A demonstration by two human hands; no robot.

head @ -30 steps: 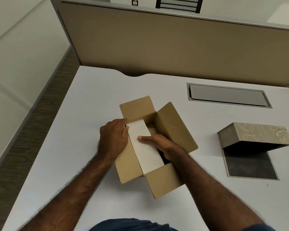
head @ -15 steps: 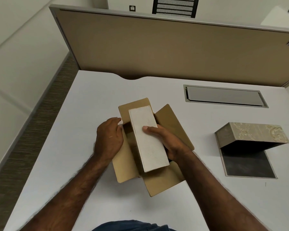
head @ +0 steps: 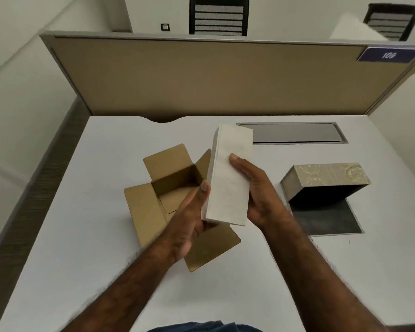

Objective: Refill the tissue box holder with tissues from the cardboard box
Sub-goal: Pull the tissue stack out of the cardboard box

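Note:
A white stack of tissues [head: 229, 178] is lifted clear above the table, tilted with its far end up. My left hand [head: 192, 219] grips its near left edge and my right hand [head: 256, 192] holds its right side, fingers across the top. Below and to the left, the brown cardboard box [head: 151, 207] sits with its flaps spread open and its inside looks empty. The tissue box holder [head: 326, 180], beige with a floral pattern, stands open to the right, its lid raised over a dark grey base [head: 326, 219].
The white desk [head: 82, 236] ends at a tan partition wall [head: 201, 77] at the back. A grey cable hatch [head: 295, 133] is set into the desk behind the holder. A floor strip runs along the desk's left edge.
The tissue stack has come up out of the cardboard box and moved right. My left hand left the box flap and now holds the stack. The camera tilted upward.

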